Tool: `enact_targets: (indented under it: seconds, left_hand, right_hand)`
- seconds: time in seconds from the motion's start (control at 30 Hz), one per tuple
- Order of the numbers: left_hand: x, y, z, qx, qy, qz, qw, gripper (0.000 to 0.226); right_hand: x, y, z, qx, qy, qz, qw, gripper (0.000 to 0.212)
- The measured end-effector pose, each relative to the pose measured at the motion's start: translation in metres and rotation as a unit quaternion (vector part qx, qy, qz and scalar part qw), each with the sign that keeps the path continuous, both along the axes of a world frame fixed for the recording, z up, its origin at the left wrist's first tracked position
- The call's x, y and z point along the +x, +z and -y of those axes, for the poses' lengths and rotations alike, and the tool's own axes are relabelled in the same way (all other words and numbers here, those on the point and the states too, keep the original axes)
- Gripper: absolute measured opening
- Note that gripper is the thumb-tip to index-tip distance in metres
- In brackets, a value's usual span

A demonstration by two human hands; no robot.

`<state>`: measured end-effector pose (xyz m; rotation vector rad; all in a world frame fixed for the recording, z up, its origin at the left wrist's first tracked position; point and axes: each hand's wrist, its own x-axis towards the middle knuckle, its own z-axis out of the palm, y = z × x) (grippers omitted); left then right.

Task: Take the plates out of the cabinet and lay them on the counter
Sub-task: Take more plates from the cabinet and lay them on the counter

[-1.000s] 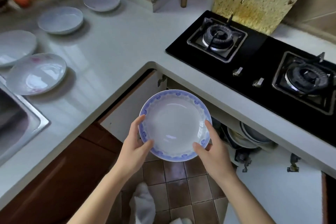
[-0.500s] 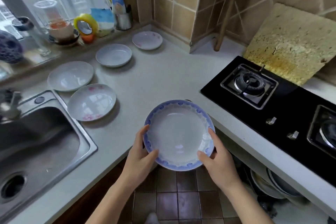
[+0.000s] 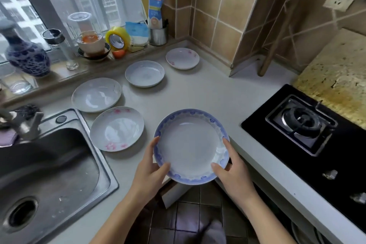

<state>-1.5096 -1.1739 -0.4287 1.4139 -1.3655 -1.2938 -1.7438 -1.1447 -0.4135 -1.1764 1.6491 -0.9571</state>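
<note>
The counter [image 3: 198, 93] runs from the window sill on the far left round the corner to the stove [image 3: 303, 130] on the right, with the sink [image 3: 49, 164] sunk into its near left part. Four plates already lie on it, well apart from the stove and side by side in a loose row. The pink-flowered plate [image 3: 116, 128] sits nearest, just beside the sink rim. The plain white plate [image 3: 96, 94] is behind it to the left. The pale blue plate [image 3: 144, 73] is farther back. The small pink plate [image 3: 182, 58] is farthest, near the tiled corner.

A fifth, the blue-rimmed plate [image 3: 191, 145], is held level over the near edge of the counter, right of the flowered one. It looks to be above the surface and not yet set down, though whether its far rim touches the counter is hard to tell. The left hand [image 3: 150, 170] grasps its left rim, thumb over the top edge. The right hand [image 3: 231, 172] grasps the right rim the same way.

So the job looks well along: four plates are laid and one is on the point of being placed. At the near right, under the stove, pale rims of more dishes [image 3: 305, 232] show in the open cabinet, so more trips probably remain. How many is hidden.
</note>
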Motion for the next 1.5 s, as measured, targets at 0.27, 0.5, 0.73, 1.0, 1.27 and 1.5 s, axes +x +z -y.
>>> enact_targets:
  seconds: [0.27,0.5,0.73,1.0,1.27,1.5]
  left_hand:
    - [-0.03,-0.015,0.057,0.009,0.092,0.014,0.996,0.071]
    - [-0.067,-0.02,0.113,0.032,0.174,0.004,0.984,0.072]
    - [-0.08,-0.031,0.149,0.049,0.248,0.003,0.968,0.073]
    - [-0.066,-0.06,0.178,0.085,0.292,0.005,0.953,0.072]
    - [-0.049,-0.088,0.21,0.099,0.285,0.019,0.953,0.07]
    - [-0.041,-0.102,0.222,0.097,0.283,0.045,0.953,0.072]
  right_hand:
    - [-0.026,-0.015,0.1,0.017,0.092,-0.011,0.996,0.077]
    - [-0.058,-0.026,0.2,0.028,0.173,-0.009,0.984,0.077]
    - [-0.059,-0.038,0.272,0.033,0.254,-0.013,0.967,0.077]
    - [-0.035,-0.07,0.318,0.068,0.298,-0.013,0.952,0.077]
    - [-0.017,-0.099,0.344,0.076,0.283,-0.034,0.956,0.078]
    - [-0.01,-0.109,0.355,0.081,0.277,-0.041,0.957,0.077]
